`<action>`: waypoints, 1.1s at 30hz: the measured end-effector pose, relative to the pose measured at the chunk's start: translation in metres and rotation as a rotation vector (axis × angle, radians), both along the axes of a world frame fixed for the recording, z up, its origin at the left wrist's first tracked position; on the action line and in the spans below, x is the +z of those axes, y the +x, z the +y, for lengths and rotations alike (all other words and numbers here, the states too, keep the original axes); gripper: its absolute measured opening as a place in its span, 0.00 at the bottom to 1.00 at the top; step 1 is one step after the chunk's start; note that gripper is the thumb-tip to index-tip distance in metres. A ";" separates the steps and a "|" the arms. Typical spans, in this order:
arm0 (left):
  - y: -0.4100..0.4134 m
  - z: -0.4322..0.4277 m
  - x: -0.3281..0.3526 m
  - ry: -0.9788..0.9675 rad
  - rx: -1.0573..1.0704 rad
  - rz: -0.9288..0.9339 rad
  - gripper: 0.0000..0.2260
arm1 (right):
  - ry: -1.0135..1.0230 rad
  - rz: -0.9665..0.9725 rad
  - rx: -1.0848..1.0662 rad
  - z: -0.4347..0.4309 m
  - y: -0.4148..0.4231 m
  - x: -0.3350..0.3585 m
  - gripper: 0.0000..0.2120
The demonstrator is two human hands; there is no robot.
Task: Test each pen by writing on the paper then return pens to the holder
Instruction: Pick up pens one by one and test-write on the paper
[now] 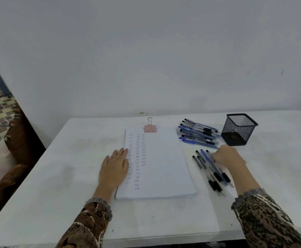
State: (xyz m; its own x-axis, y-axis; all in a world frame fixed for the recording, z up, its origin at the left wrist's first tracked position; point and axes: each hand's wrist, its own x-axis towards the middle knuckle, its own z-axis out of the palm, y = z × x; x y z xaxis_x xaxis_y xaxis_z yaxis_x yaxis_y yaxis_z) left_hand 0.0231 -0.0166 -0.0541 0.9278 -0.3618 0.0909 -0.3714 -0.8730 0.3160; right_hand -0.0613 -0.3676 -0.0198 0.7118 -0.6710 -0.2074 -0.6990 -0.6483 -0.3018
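Observation:
A white paper stack [165, 163] lies in the middle of the table, clipped at its top by a pink binder clip [150, 128]. Columns of small written words fill its left part. My left hand [114, 167] lies flat on the paper's left edge. Several pens [209, 169] lie in a row right of the paper. My right hand [226, 157] has its fingers curled down onto the blue-barrelled pen in that row. A larger pile of pens [198, 134] sits behind them. The black mesh holder [239, 129] stands at the back right and looks empty.
The white table [74, 158] meets a plain wall at the back. Its left edge drops to a brown wooden chair [15, 149] and patterned floor. Bare tabletop lies left of the paper and in front of it.

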 end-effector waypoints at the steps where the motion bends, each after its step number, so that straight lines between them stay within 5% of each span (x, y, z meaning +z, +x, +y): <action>1: 0.000 0.000 0.000 0.000 0.002 0.001 0.21 | -0.018 -0.028 -0.005 -0.001 0.004 0.003 0.10; 7: 0.000 0.000 -0.001 0.007 0.010 -0.006 0.21 | -0.223 -0.216 0.400 0.014 0.027 0.015 0.13; 19: 0.000 0.000 0.000 0.017 0.008 0.005 0.21 | -0.370 -0.116 0.447 0.021 0.042 0.008 0.09; 21: 0.000 0.000 0.000 0.017 0.008 -0.002 0.21 | -0.343 -0.240 0.468 0.021 0.045 0.010 0.12; 23: 0.000 0.000 0.000 0.015 0.009 -0.003 0.21 | -0.034 -0.579 0.419 0.031 0.044 0.023 0.13; 26: 0.000 0.000 -0.001 0.006 0.009 -0.003 0.21 | 0.762 -0.977 0.268 0.065 0.038 0.045 0.12; 29: 0.000 0.000 -0.001 0.015 0.004 -0.003 0.22 | 1.632 -1.028 0.036 0.108 0.039 0.046 0.26; 33: -0.001 0.000 -0.001 0.019 0.000 -0.002 0.29 | 2.061 -1.153 -0.275 0.151 0.045 0.014 0.32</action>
State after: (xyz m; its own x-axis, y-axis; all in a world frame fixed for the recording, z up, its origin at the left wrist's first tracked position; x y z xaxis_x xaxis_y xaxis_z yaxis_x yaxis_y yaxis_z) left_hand 0.0224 -0.0163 -0.0549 0.9277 -0.3632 0.0860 -0.3718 -0.8791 0.2984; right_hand -0.0164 -0.2170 -0.0059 0.9448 -0.2547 -0.2061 0.1706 0.9194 -0.3544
